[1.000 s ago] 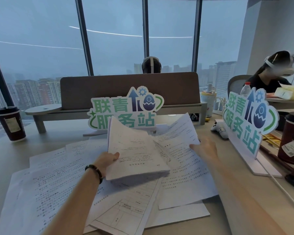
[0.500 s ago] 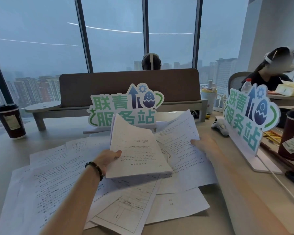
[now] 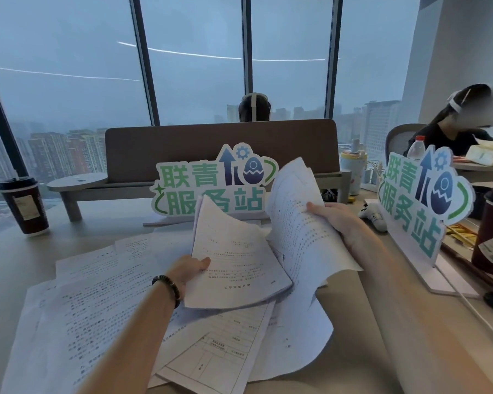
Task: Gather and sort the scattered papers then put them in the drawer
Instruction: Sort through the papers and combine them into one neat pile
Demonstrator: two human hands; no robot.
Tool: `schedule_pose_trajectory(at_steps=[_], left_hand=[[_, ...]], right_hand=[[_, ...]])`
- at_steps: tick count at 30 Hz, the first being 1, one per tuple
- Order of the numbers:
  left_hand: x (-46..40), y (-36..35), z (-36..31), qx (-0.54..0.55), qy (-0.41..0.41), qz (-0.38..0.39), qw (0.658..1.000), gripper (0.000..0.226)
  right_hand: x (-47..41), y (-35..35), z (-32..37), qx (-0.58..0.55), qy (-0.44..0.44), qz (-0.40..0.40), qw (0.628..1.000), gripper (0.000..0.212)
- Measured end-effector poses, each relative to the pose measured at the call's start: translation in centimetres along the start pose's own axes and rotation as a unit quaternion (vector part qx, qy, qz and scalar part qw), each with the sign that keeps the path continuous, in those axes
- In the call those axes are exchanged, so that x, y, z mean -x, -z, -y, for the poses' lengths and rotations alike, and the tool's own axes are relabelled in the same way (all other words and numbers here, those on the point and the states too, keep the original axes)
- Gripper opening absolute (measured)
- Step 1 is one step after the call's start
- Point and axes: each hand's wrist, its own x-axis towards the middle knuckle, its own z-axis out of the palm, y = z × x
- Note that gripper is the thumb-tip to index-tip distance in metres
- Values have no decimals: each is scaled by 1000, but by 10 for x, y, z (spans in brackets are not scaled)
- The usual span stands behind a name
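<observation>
Loose white printed sheets of paper (image 3: 103,302) lie scattered across the pale desk (image 3: 353,336) beneath both hands. The left hand (image 3: 188,273), a dark bead bracelet (image 3: 167,285) at its wrist, grips a gathered white paper stack (image 3: 236,260); just right of it, the right hand (image 3: 339,223) holds a lifted, curling white printed sheet (image 3: 299,220). Beyond both stands a green-lettered cutout sign (image 3: 211,189).

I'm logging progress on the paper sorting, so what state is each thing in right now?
left hand: grips the gathered stack.
gathered stack: held above the desk, tilted.
right hand: holds the lifted sheets.
lifted sheets: raised off the desk, curling.
scattered papers: lying flat, overlapping, not yet gathered.
left coffee cup: upright, lid on.
water bottle: upright, capped.
</observation>
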Motion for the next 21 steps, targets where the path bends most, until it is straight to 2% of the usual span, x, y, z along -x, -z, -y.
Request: schedule_pose_trajectory(at_steps=[4,6,9,11,14,18,21], left_hand=[[0,-1,0,-2,-7,-4,1000,32],[2,-1,-1,11,-9,2,1000,30],[4,-1,-1,64,-23,24,997,30],[8,-2,-2,112,-29,49,992,28],[15,-2,-4,174,-35,69,982,27],[8,0,-1,241,-55,89,965,59],[11,-4,-5,261,-58,103,958,50]], right_hand=[[7,-12,30,-10,44,38,998,42],[11,-16,42,-51,52,79,994,43],[17,-14,58,-102,58,146,982,36],[17,-9,59,-115,60,158,979,35],[15,-7,47,-80,76,112,988,37],[14,-17,12,63,75,30,995,23],[4,-23,-20,48,23,-1,999,32]])
